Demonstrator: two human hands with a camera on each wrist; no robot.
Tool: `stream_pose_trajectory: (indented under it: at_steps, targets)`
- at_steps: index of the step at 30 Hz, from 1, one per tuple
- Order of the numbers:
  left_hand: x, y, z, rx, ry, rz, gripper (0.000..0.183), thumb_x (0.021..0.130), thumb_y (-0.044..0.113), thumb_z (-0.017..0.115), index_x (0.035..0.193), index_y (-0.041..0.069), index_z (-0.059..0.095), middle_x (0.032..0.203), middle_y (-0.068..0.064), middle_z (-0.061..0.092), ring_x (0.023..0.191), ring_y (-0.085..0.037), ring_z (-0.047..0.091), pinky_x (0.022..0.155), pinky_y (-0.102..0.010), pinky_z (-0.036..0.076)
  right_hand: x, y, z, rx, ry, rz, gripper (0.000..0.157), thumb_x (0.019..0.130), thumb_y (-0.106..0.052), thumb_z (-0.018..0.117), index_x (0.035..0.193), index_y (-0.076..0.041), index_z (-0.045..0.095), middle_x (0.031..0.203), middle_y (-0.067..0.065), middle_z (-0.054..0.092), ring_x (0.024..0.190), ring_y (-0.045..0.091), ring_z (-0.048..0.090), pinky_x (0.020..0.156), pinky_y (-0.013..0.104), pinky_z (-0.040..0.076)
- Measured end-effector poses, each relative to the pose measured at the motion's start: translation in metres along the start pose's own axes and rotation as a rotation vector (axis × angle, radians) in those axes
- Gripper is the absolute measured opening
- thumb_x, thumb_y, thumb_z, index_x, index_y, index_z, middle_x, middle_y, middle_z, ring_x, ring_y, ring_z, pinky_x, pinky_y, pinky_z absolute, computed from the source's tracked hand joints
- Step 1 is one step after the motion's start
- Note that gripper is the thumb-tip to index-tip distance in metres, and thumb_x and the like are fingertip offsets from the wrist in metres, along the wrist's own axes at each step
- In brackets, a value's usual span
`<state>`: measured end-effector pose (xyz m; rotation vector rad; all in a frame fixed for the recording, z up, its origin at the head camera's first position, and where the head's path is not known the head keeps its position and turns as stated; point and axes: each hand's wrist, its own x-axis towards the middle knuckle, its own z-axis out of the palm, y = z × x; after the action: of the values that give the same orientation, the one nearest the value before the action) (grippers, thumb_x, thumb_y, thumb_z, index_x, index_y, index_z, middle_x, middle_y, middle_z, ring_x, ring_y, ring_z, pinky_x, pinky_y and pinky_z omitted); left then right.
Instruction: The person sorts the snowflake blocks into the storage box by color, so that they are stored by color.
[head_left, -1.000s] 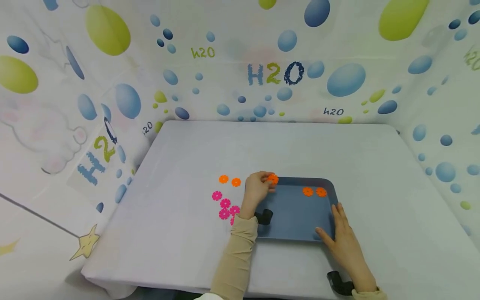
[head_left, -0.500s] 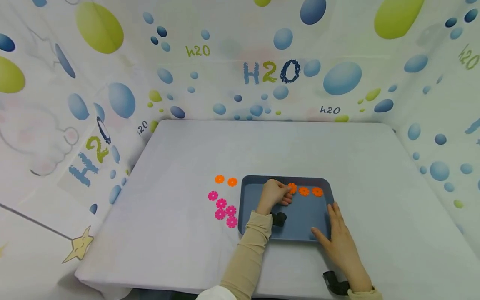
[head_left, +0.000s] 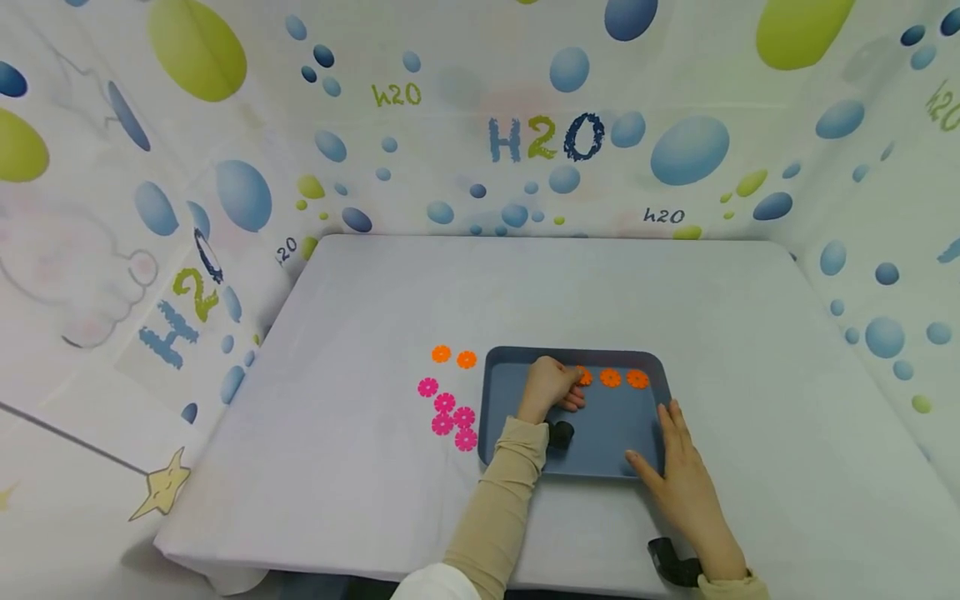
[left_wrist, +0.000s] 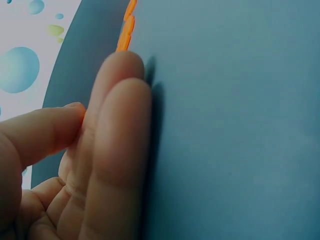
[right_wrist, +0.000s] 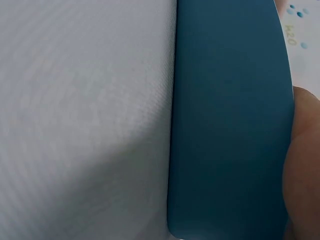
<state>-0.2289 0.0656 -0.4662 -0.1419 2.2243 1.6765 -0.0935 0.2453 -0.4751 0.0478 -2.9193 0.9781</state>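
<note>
In the head view my left hand point(head_left: 551, 388) is over the blue-grey tray point(head_left: 600, 442), pinching an orange flower-shaped disc point(head_left: 586, 377) by its edge near the far rim. Two more orange discs point(head_left: 624, 378) lie in line to its right on the tray floor. Up close, the left wrist view has the thumb point(left_wrist: 50, 131) against the forefinger with a sliver of orange between, and other fingertips close to the tray floor. My right hand point(head_left: 690, 492) rests at the tray's right edge with straight fingers, its thumb reaching over the near right corner.
Left of the tray, two orange discs point(head_left: 453, 357) and several pink discs point(head_left: 444, 412) lie on the white tablecloth point(head_left: 337, 450). A black wrist camera point(head_left: 561, 434) hangs below the left wrist, another point(head_left: 672, 563) beside the right. Patterned curtains point(head_left: 465, 108) surround the table.
My left hand has carried the orange disc from the tray's far rim rightward and down, beside the two discs there. Over the last half second it has barely moved. The right hand stays put.
</note>
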Motion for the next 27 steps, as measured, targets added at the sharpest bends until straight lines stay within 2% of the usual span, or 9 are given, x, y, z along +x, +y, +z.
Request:
stream_pose_trajectory:
  at_steps: [8, 10, 13, 17, 19, 21, 23, 27]
  targets:
    - [0.0, 0.0, 0.0, 0.001, 0.018, -0.011, 0.035, 0.096, 0.023, 0.06, 0.075, -0.003, 0.071, 0.057, -0.013, 0.067, 0.041, -0.014, 0.062, 0.043, -0.028, 0.054, 0.0, -0.003, -0.001, 0.001, -0.006, 0.006, 0.083, 0.094, -0.034, 0.063, 0.151, 0.006, 0.018, 0.158, 0.03, 0.012, 0.137, 0.057, 0.025, 0.104, 0.07, 0.027]
    - [-0.001, 0.001, -0.002, 0.025, 0.005, 0.006, 0.039, 0.098, 0.026, 0.058, 0.075, -0.004, 0.07, 0.056, -0.012, 0.065, 0.042, -0.014, 0.062, 0.043, -0.028, 0.054, 0.0, -0.003, -0.002, 0.002, -0.011, 0.008, 0.083, 0.094, -0.034, 0.063, 0.151, 0.006, 0.018, 0.158, 0.03, 0.011, 0.137, 0.057, 0.024, 0.104, 0.07, 0.027]
    - [-0.005, 0.006, -0.012, 0.053, -0.028, 0.066, 0.041, 0.1, 0.032, 0.054, 0.085, -0.002, 0.07, 0.062, -0.01, 0.067, 0.049, -0.014, 0.064, 0.05, -0.028, 0.056, 0.0, -0.003, -0.002, 0.002, -0.02, 0.017, 0.084, 0.094, -0.035, 0.062, 0.151, 0.006, 0.017, 0.158, 0.031, 0.01, 0.137, 0.057, 0.024, 0.104, 0.07, 0.027]
    - [-0.009, 0.021, -0.04, -0.012, -0.038, 0.182, 0.035, 0.101, 0.031, 0.051, 0.105, 0.001, 0.069, 0.083, -0.015, 0.073, 0.069, -0.018, 0.071, 0.072, -0.034, 0.06, 0.0, -0.003, -0.003, 0.004, -0.038, 0.025, 0.085, 0.095, -0.035, 0.061, 0.152, 0.005, 0.013, 0.159, 0.03, 0.007, 0.136, 0.059, 0.023, 0.104, 0.071, 0.027]
    - [-0.011, 0.028, -0.06, -0.09, 0.001, 0.224, 0.032, 0.102, 0.026, 0.05, 0.111, 0.001, 0.067, 0.092, -0.018, 0.074, 0.077, -0.021, 0.073, 0.082, -0.041, 0.058, 0.0, -0.003, -0.002, 0.005, -0.035, 0.019, 0.085, 0.095, -0.035, 0.061, 0.152, 0.005, 0.014, 0.159, 0.03, 0.007, 0.136, 0.059, 0.023, 0.103, 0.071, 0.027]
    - [-0.012, 0.033, -0.08, -0.169, 0.075, 0.249, 0.029, 0.101, 0.022, 0.051, 0.113, 0.001, 0.066, 0.095, -0.02, 0.073, 0.079, -0.02, 0.073, 0.084, -0.042, 0.057, 0.0, -0.003, -0.002, 0.005, -0.025, 0.011, 0.085, 0.094, -0.034, 0.062, 0.152, 0.005, 0.015, 0.159, 0.03, 0.008, 0.136, 0.059, 0.023, 0.103, 0.071, 0.027]
    - [-0.011, 0.032, -0.099, -0.23, 0.158, 0.247, 0.027, 0.101, 0.019, 0.051, 0.114, 0.001, 0.065, 0.093, -0.016, 0.074, 0.077, -0.016, 0.072, 0.08, -0.037, 0.057, 0.0, -0.003, -0.002, 0.008, -0.021, 0.011, 0.085, 0.094, -0.035, 0.062, 0.152, 0.005, 0.015, 0.159, 0.03, 0.008, 0.137, 0.058, 0.023, 0.103, 0.072, 0.027]
    - [-0.006, 0.014, -0.128, -0.325, 0.276, 0.15, 0.029, 0.101, 0.021, 0.051, 0.118, 0.002, 0.064, 0.096, -0.012, 0.074, 0.075, -0.01, 0.07, 0.076, -0.028, 0.054, 0.0, -0.001, -0.002, 0.024, -0.023, 0.011, 0.087, 0.094, -0.037, 0.061, 0.152, 0.005, 0.013, 0.16, 0.028, 0.006, 0.139, 0.056, 0.02, 0.102, 0.072, 0.026]
